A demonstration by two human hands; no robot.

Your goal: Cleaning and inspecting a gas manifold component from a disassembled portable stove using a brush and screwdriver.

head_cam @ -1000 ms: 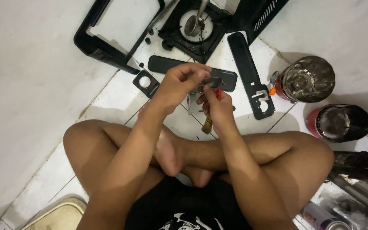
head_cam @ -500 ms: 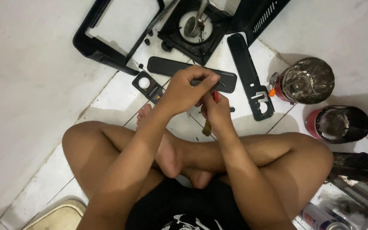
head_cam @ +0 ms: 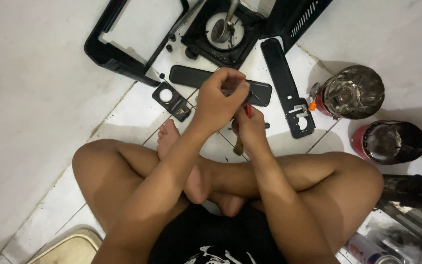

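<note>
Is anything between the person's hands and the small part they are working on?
Nothing visible: the left hand pinches the small dark part directly, and the right hand grips a red-handled tool right beneath it.

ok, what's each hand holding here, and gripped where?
Left hand pinches a small dark part at its end. Right hand wraps the middle of a red-and-yellow-handled tool; the tool's tip is hidden.

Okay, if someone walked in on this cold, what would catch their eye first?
Probably the two hands meeting at centre above the crossed bare legs: the left hand pinches a small dark part, and the right hand holds a red-handled tool against it. Next, the black disassembled pieces spread on the white tiled floor beyond: an open frame at upper left and a long flat panel right of the hands.
</note>
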